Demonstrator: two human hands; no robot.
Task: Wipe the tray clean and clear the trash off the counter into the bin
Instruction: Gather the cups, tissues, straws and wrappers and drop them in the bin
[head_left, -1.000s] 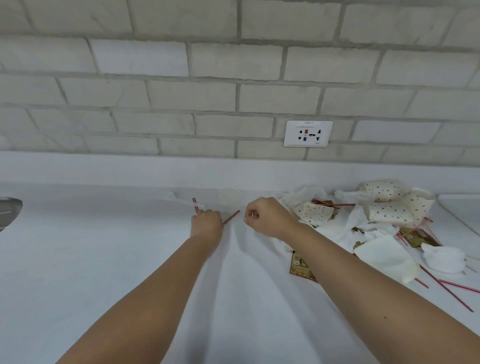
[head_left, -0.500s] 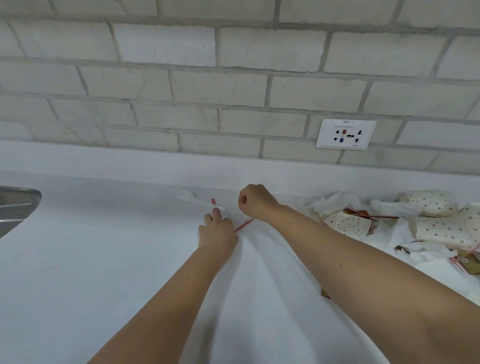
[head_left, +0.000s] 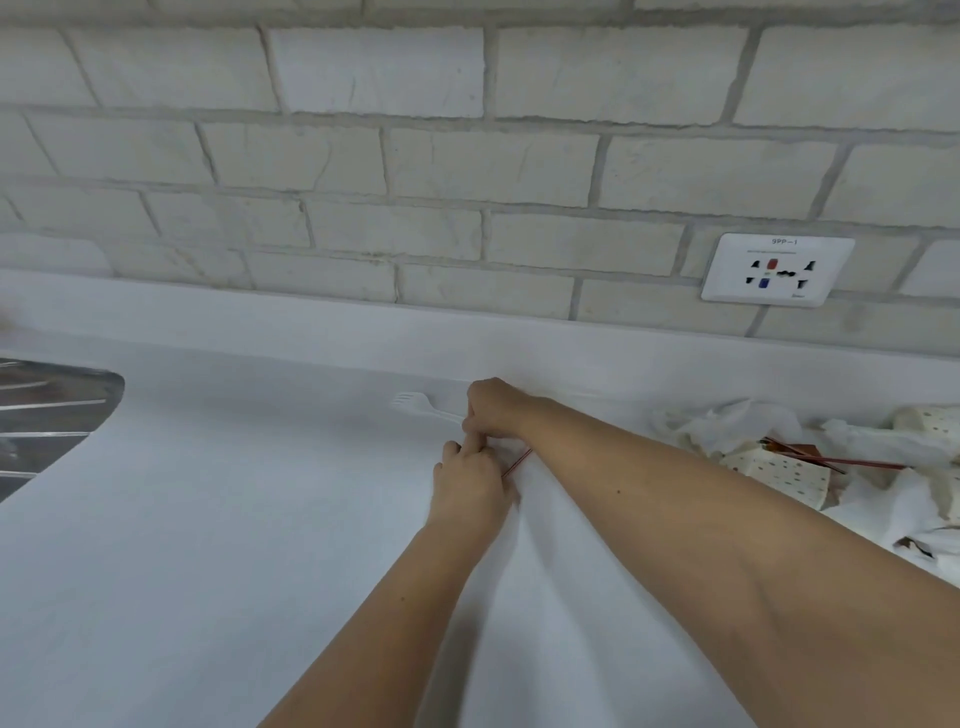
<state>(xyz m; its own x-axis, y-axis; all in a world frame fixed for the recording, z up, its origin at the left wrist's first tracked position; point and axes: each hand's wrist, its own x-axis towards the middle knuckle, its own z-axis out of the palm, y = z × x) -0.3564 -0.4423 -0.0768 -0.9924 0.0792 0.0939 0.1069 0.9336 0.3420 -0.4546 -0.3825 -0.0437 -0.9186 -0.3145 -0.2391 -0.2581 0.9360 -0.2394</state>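
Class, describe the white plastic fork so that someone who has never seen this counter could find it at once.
Start at the white counter under the brick wall, and find the raised ledge along its back. Just in front of that ledge, left of the right hand, lies the white plastic fork, tines pointing left. Unlike the crumpled trash pile far right, it lies alone, nearly blending into the counter.

two hands (head_left: 475, 483), one fork (head_left: 423, 406), one socket (head_left: 777, 269)
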